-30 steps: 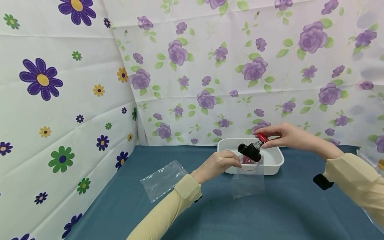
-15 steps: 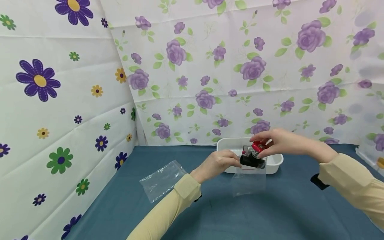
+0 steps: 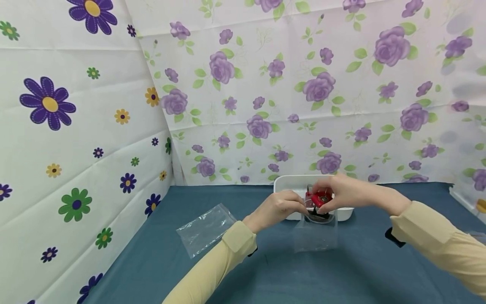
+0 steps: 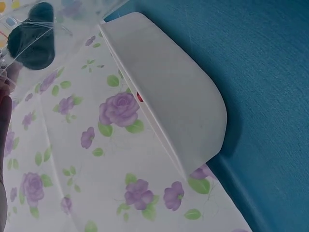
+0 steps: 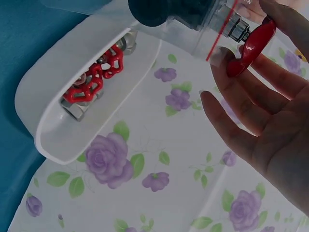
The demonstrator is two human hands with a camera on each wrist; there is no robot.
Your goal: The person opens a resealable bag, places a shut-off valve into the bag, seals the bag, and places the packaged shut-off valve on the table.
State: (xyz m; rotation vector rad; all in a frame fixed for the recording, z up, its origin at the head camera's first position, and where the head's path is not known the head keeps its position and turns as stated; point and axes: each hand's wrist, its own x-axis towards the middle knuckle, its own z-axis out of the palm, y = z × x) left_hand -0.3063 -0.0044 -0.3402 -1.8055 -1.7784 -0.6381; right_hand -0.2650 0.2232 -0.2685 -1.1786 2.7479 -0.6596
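My right hand (image 3: 351, 194) holds a valve by its red handwheel (image 5: 253, 48). The valve's black body (image 5: 186, 12) points down inside a clear zip bag (image 3: 317, 238), and the red zip line shows across the valve's metal neck in the right wrist view. My left hand (image 3: 282, 207) pinches the bag's rim on the left, with the bag hanging below the fingers. In the left wrist view the dark valve body (image 4: 36, 41) shows through the bag film, and only a sliver of the left hand is visible at the edge.
Behind the bag stands a white tray (image 3: 286, 181) with several valves with red handwheels (image 5: 91, 79) inside. Another clear bag (image 3: 206, 228) lies flat on the blue tablecloth (image 3: 281, 270) to the left. A flowered sheet (image 3: 228, 105) hangs behind the table.
My right hand has moved down and to the left, lowering the valve's black body from above the bag's mouth into the bag. The left hand has stayed at the rim.
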